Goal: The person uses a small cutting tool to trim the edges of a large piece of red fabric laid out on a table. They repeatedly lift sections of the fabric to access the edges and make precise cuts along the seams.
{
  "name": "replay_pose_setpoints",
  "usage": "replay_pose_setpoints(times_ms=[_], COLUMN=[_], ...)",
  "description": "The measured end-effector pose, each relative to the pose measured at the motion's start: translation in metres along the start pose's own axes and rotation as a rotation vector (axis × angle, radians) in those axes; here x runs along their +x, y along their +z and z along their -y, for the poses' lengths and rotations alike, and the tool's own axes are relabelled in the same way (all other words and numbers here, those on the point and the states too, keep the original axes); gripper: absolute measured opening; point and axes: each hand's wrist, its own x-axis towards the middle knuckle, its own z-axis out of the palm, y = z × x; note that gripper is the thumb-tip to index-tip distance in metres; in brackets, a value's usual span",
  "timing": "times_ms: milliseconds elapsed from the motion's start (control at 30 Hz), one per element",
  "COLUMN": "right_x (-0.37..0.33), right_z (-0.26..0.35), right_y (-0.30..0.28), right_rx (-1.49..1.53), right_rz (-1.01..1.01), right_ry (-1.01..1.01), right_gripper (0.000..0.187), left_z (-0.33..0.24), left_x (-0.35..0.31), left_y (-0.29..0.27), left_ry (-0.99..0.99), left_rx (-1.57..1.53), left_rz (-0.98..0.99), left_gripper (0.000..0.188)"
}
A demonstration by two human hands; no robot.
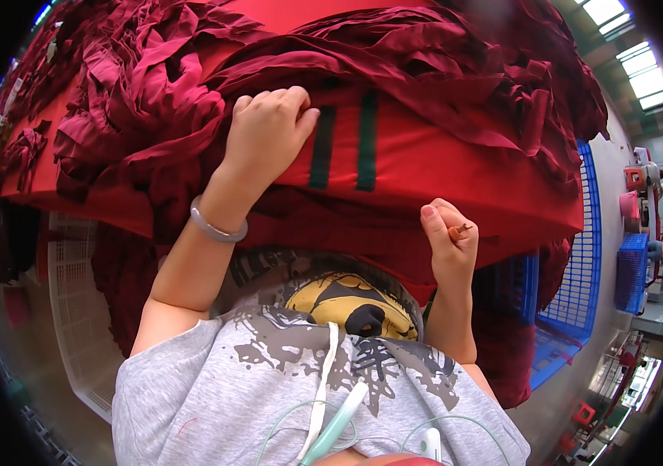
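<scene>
Black lettering (376, 363) marks the shirt (168, 380), right hand (449, 252) gripping a tool (460, 231).

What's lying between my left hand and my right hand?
Two dark green strips on red cloth, then bare cloth toward your right hand, as the head view shows.

A red-surfaced table (440, 172) carries heaped maroon fabric strips (145, 116) from left to right. 2 dark green bands (366, 144) lie side by side near its front edge; 1 small maroon bunch (28, 154) lies at far left.
</scene>
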Motion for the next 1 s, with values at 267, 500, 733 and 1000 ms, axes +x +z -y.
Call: replay_pose_setpoints(times_ms=[267,500,733,1000], right_x=[-0.004,-0.008,-0.003,0.038], right_z=[0.005,-0.003,-0.002,0.004], right_y=[0.007,-0.004,0.004,0.062], right_rx=[-0.071,-0.219,-0.093,0.902], right_rz=[0.099,-0.009,0.035,0.341], right_ry=[-0.04,-0.034,-0.056,0.839], right_gripper=[0.04,0.04,0.035,0.018], left_z=[-0.011,0.003,0.001,0.037], left_x=[0.023,0.022,-0.01,-0.039], left_y=[0.019,-0.008,-0.067,-0.102], left_ry=[-0.007,-0.011,-0.239,0.342], left_rx=[-0.01,-0.214,-1.042,-0.701], left_rz=[-0.147,-0.201,0.142,0.575], left_gripper=[0.018,0.017,0.019,0.027])
